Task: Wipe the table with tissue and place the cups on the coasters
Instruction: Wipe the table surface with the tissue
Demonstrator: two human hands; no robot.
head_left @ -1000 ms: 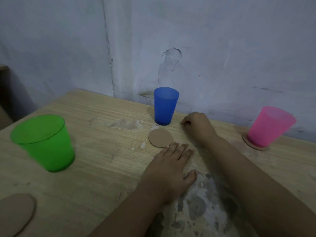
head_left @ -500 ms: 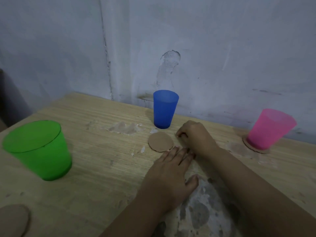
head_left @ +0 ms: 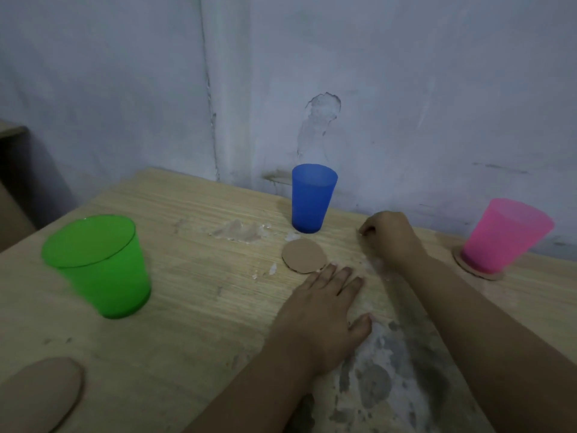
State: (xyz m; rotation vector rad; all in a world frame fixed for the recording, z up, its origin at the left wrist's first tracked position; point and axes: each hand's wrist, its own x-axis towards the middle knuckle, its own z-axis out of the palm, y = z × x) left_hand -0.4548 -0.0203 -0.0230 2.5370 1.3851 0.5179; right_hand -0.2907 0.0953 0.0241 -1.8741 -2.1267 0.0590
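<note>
Nearby, left hand [head_left: 324,310] fingers flat beside coaster [head_left: 304,256]; right hand [head_left: 388,235] fingers clenched

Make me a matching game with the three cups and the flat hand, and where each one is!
Things:
1. pink cup
2. blue cup
3. green cup
4. left hand

Places:
A. standing on the bare table, just behind the empty middle coaster
B. lying flat on the table, fingers straight
C. sitting on a coaster, far right
D. standing on the bare table, far left

Pairs: 1-C, 2-A, 3-D, 4-B
</note>
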